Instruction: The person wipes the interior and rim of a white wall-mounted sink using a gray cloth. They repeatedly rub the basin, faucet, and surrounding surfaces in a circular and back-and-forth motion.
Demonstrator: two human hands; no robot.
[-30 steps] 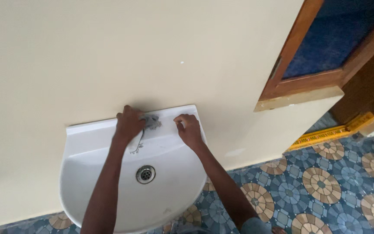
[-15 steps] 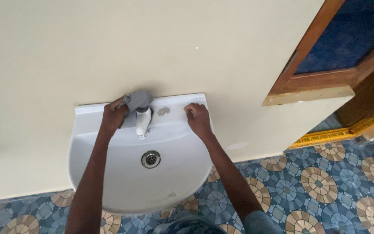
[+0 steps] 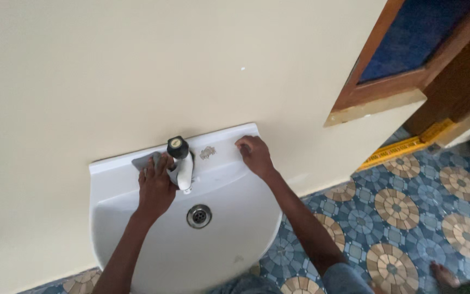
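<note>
**Fingers on the cloth, tap at two o'clock**

Fingers (image 3: pixel 156 166) of my left hand (image 3: pixel 156 188) lie flat and close together, pressing a small grey cleaning cloth (image 3: pixel 147 161) onto the back ledge of the white ceramic wall-hung sink (image 3: pixel 137 228). Most of the cloth sits under my fingertips and pokes out toward eleven o'clock from them, its long side running along the ledge, parallel to the cream wall (image 3: pixel 110 71). The white tap with a black round knob (image 3: pixel 179 158) stands just beside my left hand at about two o'clock, its spout pointing down toward six o'clock, over the basin and the round metal drain (image 3: pixel 198 215). My left hand is much the nearer one to both cloth and tap.

My left forearm comes up from six o'clock across the basin, wrist straight, palm down. My right hand (image 3: pixel 254 155) rests on the ledge's right corner, fingers curled down against the rim, holding nothing that I can see; that arm stretches away toward five o'clock over the patterned blue and tan floor tiles (image 3: pixel 409 218). A small grey smudge (image 3: pixel 208 152) sits on the ledge between tap and right hand.
</note>
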